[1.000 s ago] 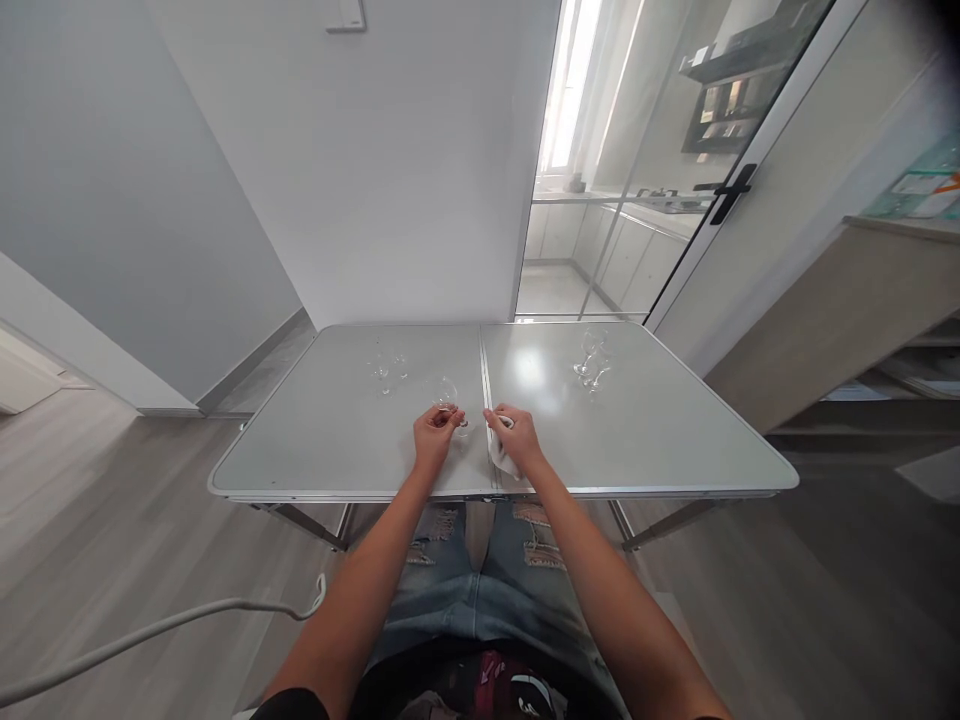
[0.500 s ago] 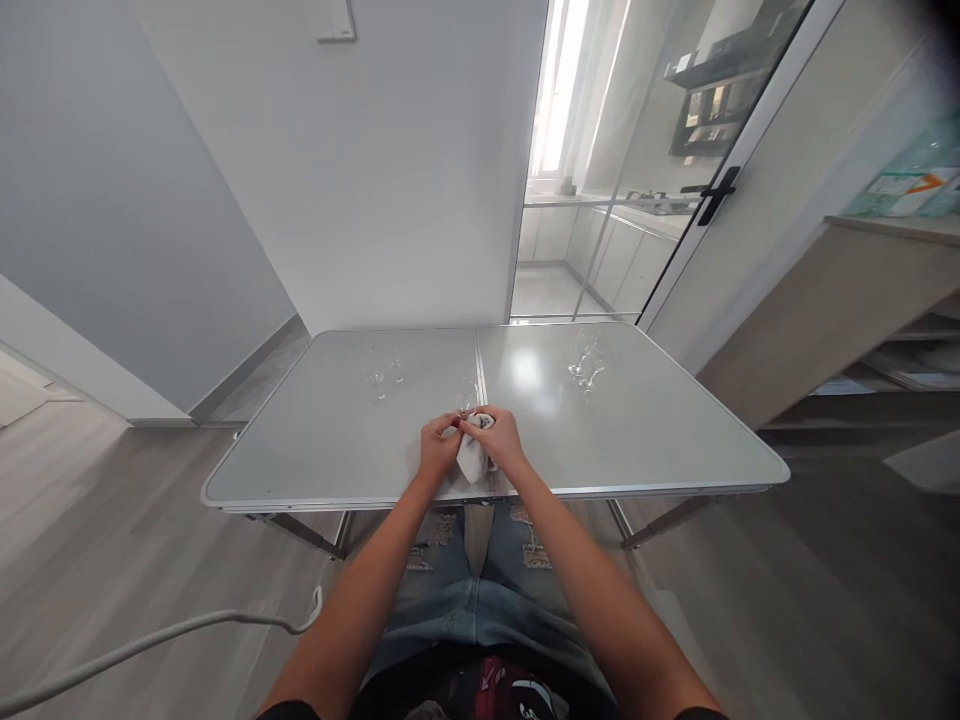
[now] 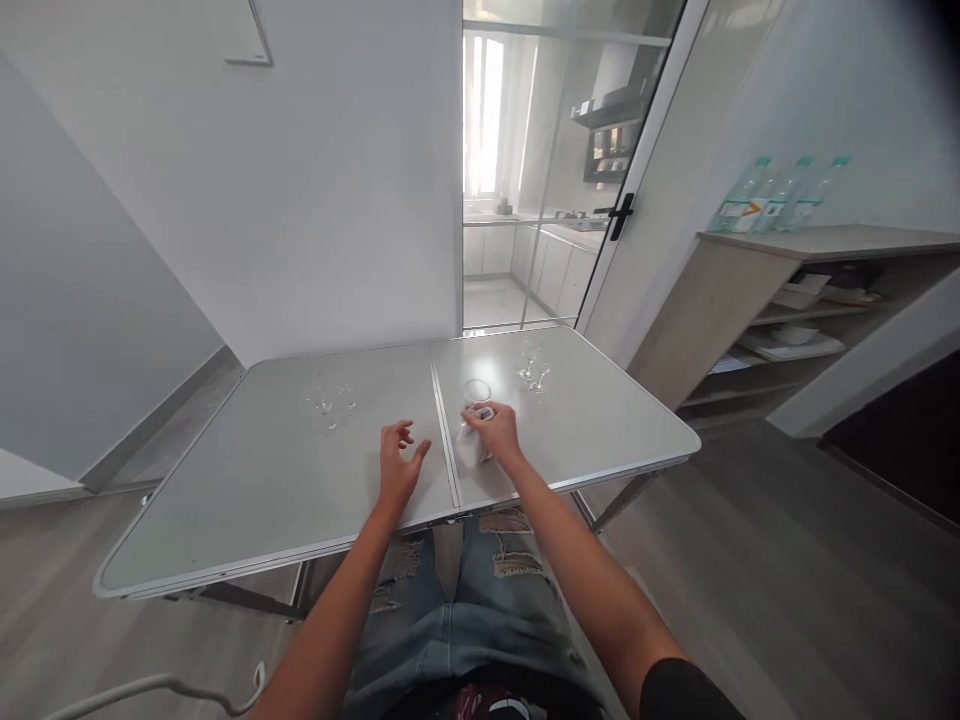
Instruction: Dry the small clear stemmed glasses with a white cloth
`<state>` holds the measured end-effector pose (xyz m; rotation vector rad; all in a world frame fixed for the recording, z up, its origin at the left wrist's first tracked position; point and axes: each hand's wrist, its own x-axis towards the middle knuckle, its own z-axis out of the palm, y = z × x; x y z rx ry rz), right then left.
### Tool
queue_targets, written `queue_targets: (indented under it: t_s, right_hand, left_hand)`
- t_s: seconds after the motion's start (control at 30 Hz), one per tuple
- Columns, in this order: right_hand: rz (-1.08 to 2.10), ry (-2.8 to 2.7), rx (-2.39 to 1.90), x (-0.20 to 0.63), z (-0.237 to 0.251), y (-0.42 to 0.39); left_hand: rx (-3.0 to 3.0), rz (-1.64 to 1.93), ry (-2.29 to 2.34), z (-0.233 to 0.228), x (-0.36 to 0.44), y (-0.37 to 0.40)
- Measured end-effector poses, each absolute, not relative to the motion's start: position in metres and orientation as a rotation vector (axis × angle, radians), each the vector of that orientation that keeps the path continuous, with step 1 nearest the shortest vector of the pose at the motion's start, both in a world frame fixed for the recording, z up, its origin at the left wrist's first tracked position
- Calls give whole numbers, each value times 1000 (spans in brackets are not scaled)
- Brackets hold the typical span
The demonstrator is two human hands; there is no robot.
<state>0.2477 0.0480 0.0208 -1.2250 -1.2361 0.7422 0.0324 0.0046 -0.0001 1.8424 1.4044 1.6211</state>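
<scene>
Looking down at the grey folding table [image 3: 247, 500], I see my right hand [image 3: 496, 430] closed around a white cloth [image 3: 471, 450] just right of the table's centre seam, the cloth bunched under the palm and resting on the tabletop. A clear glass [image 3: 475, 392] stands touching the far side of that hand; I cannot tell whether the fingers grip its base. My left hand [image 3: 396, 468] hovers just left of the seam, fingers spread apart and holding nothing. Far on the left half stands a small cluster of glasses [image 3: 330, 404], and far on the right half another pair of stemmed glasses [image 3: 534, 368]. Water bottles [image 3: 780, 192] line the wooden shelf unit [image 3: 720, 300] at right.
</scene>
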Motion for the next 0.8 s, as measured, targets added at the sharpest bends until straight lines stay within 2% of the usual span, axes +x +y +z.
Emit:
queue_targets:
  t_s: [0.2, 0.33, 0.8]
  right_hand:
    - [408, -1106, -1575, 370, 28, 77]
    - [341, -1089, -1705, 420, 24, 87]
    - [371, -1068, -1771, 441, 4, 106]
  left_hand:
    - [1855, 1583, 1461, -3, 33, 8]
    - [1866, 1542, 1460, -1, 34, 8]
    - [1838, 1539, 1451, 2, 36, 7]
